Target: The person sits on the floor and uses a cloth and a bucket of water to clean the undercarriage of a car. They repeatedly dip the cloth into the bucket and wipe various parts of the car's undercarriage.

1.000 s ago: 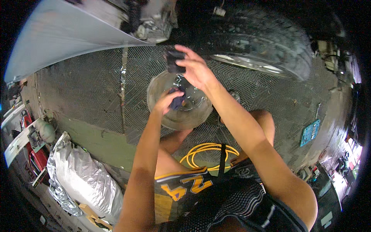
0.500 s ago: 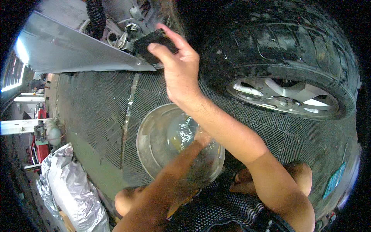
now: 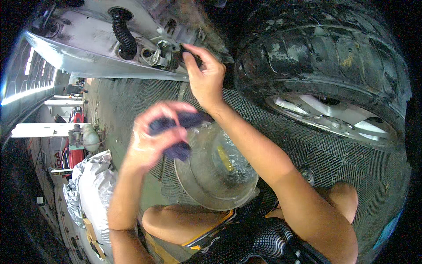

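My left hand [image 3: 154, 136], wet and slightly blurred, is closed around a bunched dark navy cloth [image 3: 178, 151] above the left rim of a see-through round bucket [image 3: 193, 189]. Water fills the bucket, and a yellow object [image 3: 225, 159] shows in it. Farther up, my right hand [image 3: 206, 79] pinches a black flat pad [image 3: 198, 58] between thumb and fingers. The pad is mostly hidden by those fingers, beside the metal latch or hinge [image 3: 165, 55] on a light grey car body panel [image 3: 88, 31]. Whether the pad touches the panel I cannot tell.
A large tyre [image 3: 316, 53] with a silver alloy rim [image 3: 325, 116] is at the right. Ribbed dark matting [image 3: 343, 163] covers the floor. At the left are a crumpled silver cover [image 3: 96, 185], a red machine [image 3: 75, 147] and a white post [image 3: 44, 130].
My left hand has come up out of the bucket, now with the dark cloth in it. My right hand has shifted slightly, still holding the black pad. The view has tilted toward the car panel.
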### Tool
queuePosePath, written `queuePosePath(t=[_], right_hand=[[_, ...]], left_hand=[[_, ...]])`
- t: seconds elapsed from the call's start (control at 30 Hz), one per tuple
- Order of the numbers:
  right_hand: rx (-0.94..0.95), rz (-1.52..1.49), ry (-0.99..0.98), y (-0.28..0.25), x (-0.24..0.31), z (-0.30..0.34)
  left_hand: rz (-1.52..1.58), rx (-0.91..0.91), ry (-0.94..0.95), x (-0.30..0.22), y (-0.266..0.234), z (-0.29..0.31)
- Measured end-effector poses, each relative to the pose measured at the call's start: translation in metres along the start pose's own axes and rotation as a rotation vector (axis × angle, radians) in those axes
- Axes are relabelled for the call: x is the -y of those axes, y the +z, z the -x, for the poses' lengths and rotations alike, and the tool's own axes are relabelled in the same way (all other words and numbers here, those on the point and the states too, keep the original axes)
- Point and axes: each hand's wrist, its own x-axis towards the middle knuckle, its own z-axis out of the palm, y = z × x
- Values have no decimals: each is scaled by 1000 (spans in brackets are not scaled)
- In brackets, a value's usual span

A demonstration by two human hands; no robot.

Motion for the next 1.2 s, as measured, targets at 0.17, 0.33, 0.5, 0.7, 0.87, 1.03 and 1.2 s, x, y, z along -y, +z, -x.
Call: queuePosePath(t=[0.17, 0.33, 0.5, 0.7, 0.87, 1.03, 1.2], right_hand=[[-13, 30, -160, 24, 10, -8], [192, 181, -40, 60, 12, 7], [408, -267, 249, 35, -9, 7], [281, 196, 312, -32, -60, 19], [165, 477, 391, 0, -77, 41], [396, 137, 333, 3, -49, 20], [472, 283, 346, -9, -42, 8]], left_hand=[[-1550, -191, 547, -94, -33, -85], [-2153, -237, 511, -100, -44, -117], [-2081, -285, 757, -75, -36, -97], [-1519, -160, 485, 21, 5, -37], [-1308, -195, 338, 125, 11, 9], [-892, -539, 76, 189, 6, 22], [-753, -589, 11, 200, 9, 14]])
